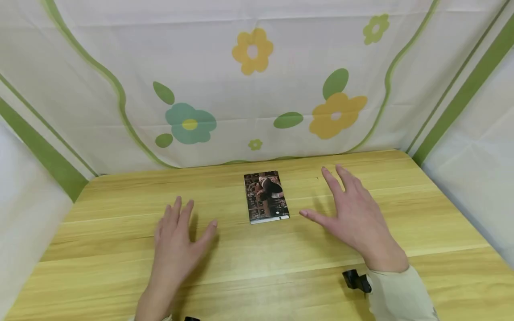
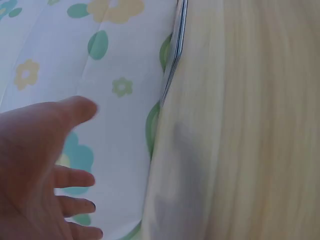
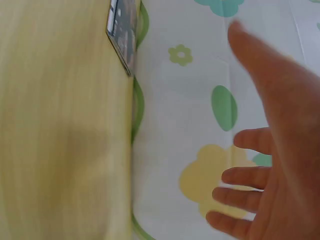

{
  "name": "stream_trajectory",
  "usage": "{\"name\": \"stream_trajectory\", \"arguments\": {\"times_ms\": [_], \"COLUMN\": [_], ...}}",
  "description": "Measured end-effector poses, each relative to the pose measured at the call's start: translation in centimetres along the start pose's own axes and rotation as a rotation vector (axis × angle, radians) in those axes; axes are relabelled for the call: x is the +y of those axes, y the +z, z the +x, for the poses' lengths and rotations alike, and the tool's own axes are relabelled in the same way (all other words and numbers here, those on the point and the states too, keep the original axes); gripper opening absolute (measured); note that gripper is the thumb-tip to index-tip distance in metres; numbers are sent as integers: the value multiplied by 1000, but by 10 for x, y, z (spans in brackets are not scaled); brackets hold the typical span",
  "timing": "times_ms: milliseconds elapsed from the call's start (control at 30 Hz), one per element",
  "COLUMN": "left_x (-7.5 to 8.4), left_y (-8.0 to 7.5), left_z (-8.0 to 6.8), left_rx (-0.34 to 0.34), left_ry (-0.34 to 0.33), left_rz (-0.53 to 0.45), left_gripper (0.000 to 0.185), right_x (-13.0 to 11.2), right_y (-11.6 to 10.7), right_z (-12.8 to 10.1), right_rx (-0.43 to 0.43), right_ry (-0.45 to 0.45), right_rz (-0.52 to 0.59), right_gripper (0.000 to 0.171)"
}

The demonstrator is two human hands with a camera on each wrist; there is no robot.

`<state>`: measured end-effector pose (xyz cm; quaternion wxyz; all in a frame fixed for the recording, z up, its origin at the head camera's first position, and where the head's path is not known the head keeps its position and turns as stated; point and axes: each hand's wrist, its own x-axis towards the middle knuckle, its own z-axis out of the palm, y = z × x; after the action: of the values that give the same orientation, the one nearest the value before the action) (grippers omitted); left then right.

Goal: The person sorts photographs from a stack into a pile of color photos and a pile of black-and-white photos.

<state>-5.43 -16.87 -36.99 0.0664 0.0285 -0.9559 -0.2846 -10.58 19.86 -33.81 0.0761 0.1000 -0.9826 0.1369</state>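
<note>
A thin rectangular booklet-like item (image 1: 267,197) with a dark photo printed on its top face lies flat near the back of the table. Its edge (image 2: 175,60) shows layered dark and pale lines in the left wrist view. To its left, my left hand (image 1: 176,243) hovers over the wood with fingers spread and nothing in them. On the other side, my right hand (image 1: 355,214) is also held above the table, its thumb pointing toward the item (image 3: 122,37) but apart from it. Both palms are bare in the wrist views.
The wood-grain table (image 1: 257,267) ends at a white curtain (image 1: 225,89) printed with flowers and leaves, which also hangs along both sides. A black wrist mount (image 1: 356,281) sits by the right sleeve (image 1: 401,296).
</note>
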Motion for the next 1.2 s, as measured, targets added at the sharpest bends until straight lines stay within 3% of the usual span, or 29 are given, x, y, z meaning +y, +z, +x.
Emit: {"name": "stream_trajectory", "arguments": {"times_ms": [200, 433, 633, 867, 1000, 1200], "left_x": [13, 10, 2, 4, 9, 20], "left_y": [13, 27, 38, 47, 52, 66], "left_z": [3, 7, 9, 10, 10, 14], "left_rx": [17, -15, -40, -14, 31, 88], "left_ry": [-39, -138, -254, -231, -229, -159], "left_rz": [-311, -682, -854, -786, -709, -544], "left_gripper": [71, 51, 43, 38, 32, 27], "right_x": [2, 3, 6, 12, 11, 2], "right_y": [10, 28, 50, 70, 74, 78], "right_z": [3, 6, 9, 11, 11, 14], "right_rx": [33, 16, -33, -64, -35, 9], "right_ry": [21, 98, 183, 263, 272, 300], "right_rz": [207, 496, 675, 792, 779, 734], "right_gripper": [95, 76, 55, 40, 33, 26]}}
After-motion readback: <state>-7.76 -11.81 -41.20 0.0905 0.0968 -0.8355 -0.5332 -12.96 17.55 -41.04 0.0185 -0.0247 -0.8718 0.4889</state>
